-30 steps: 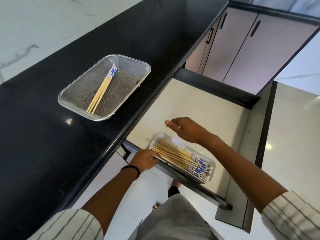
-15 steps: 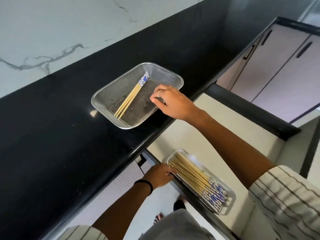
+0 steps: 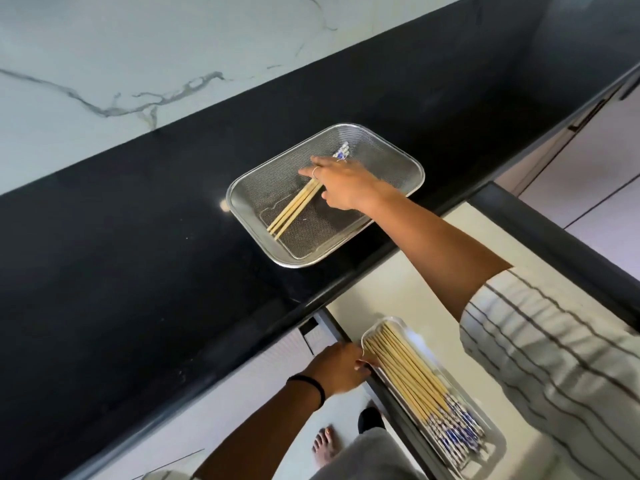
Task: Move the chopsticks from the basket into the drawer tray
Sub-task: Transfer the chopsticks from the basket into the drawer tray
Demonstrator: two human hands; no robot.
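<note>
Chopsticks [image 3: 293, 208]: small bunch left in the mesh basket, lying diagonal, bare wood tips toward near-left corner, blue-patterned ends poking out past the fingers at far side.
Basket [image 3: 408, 166]: steel mesh, rectangular, sits on black countertop [image 3: 138, 254] near its front edge.
Right hand [image 3: 344, 187]: reached into basket, palm down, laid over upper part of the chopsticks; fingers spread over them, touching; can't tell if they've actually closed on the sticks. Ring on one finger.
Left hand [image 3: 341, 367]: down at the open drawer [image 3: 408, 289], fingers against the near-left end of the drawer tray; grip or just resting, cannot tell. Black band on wrist.
Drawer tray [image 3: 497, 441]: clear plastic, at the drawer's front edge, already full of chopsticks packed side by side, blue ends pointing right, wood tips toward left hand.
Sleeve [image 3: 554, 358]: striped, right arm, crosses over drawer.
Foot [image 3: 325, 446]: bare, on floor below drawer.
</note>
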